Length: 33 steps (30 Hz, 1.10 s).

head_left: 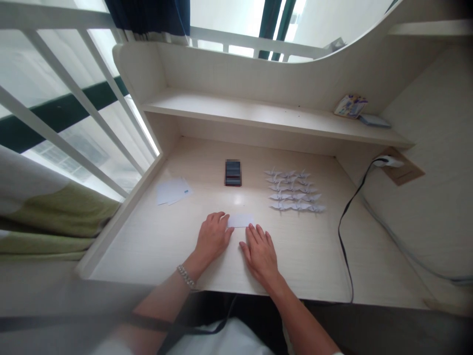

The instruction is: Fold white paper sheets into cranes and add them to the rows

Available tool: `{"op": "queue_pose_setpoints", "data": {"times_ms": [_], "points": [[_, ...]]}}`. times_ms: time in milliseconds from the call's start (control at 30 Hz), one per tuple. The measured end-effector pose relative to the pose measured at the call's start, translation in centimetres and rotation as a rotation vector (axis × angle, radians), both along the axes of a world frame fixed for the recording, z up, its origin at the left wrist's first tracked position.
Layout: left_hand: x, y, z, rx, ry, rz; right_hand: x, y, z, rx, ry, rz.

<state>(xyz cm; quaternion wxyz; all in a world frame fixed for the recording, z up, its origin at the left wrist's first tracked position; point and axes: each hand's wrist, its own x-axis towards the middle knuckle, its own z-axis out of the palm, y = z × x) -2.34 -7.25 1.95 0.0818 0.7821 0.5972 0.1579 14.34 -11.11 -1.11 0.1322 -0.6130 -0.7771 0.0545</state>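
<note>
A white strip of folded paper point(241, 220) lies flat on the desk in front of me. My left hand point(213, 234) holds its left end, with the bent fingers and the thumb around the corner. On the lower right edge rest the fingertips of my right hand point(260, 250), stretched out, with the thumb spread away from them. To the right, several white paper cranes point(292, 192) are lined up in rows. Loose white paper sheets point(170, 191) lie overlapping at the left. Behind the strip is a small dark rectangular object point(233, 173), its surface blurred.
A black cable point(340, 231) runs from a power socket down across the desk's right side to its front edge. Above the back of the desk point(148, 246) is a shelf point(244, 111) with a small colourful packet point(350, 106). A white railing point(70, 93) borders the left.
</note>
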Motion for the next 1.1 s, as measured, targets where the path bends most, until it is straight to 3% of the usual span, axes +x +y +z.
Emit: {"op": "queue_pose_setpoints", "data": {"times_ms": [100, 400, 833, 967, 1100], "points": [[1.6, 1.5, 0.0, -0.042, -0.012, -0.078, 0.3, 0.1, 0.1, -0.006, 0.015, 0.024], [3.3, 2.8, -0.1, -0.162, 0.058, -0.006, 3.5, 0.4, 0.4, -0.016, -0.012, 0.027], [4.6, 4.3, 0.7, -0.295, -0.048, 0.041, 4.0, 0.6, -0.3, 0.063, 0.047, 0.058], [4.0, 4.2, 0.5, -0.337, -0.192, 0.044, 4.8, 1.3, -0.9, 0.081, 0.225, 0.024], [3.4, 3.2, 0.4, -0.347, -0.358, -0.003, 4.6, 2.3, -0.7, 0.052, 0.630, -0.249]]}}
